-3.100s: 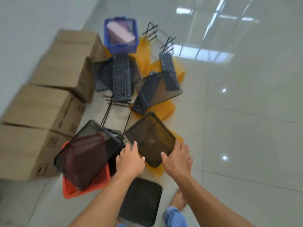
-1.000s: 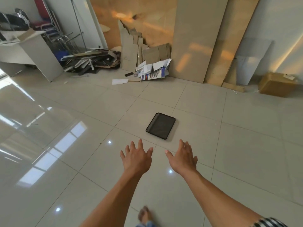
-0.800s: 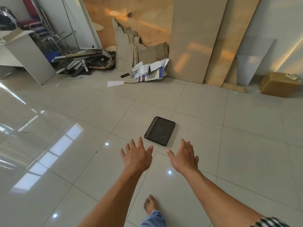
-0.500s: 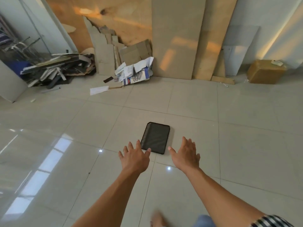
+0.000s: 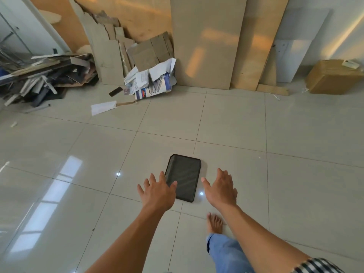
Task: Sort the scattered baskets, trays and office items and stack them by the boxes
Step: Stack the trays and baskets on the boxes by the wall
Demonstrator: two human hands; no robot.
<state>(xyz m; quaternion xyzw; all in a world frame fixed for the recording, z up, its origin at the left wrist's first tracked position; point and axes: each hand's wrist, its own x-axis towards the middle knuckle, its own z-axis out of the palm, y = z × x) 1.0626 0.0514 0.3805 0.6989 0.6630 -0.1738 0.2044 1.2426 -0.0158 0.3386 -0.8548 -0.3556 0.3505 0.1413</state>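
Observation:
A black mesh tray point(image 5: 184, 176) lies flat and alone on the tiled floor, straight ahead of me. My left hand point(image 5: 157, 192) hovers over its near left corner with fingers spread, holding nothing. My right hand point(image 5: 220, 189) is stretched out just right of the tray, palm down and fingers straight, also holding nothing. Neither hand touches the tray as far as I can tell. The stack of baskets and boxes is out of view.
Flattened cardboard and papers point(image 5: 149, 75) lean against the back wall beside tall wooden boards point(image 5: 206, 40). A heap of scrap panels point(image 5: 39, 79) lies at the far left. A brown box point(image 5: 332, 77) stands at the far right. My bare foot point(image 5: 214, 223) steps on the floor below the tray.
I have turned away from the pile of baskets by the boxes and walked toward the lone black tray. It is much nearer now, and both open hands reach down over it.

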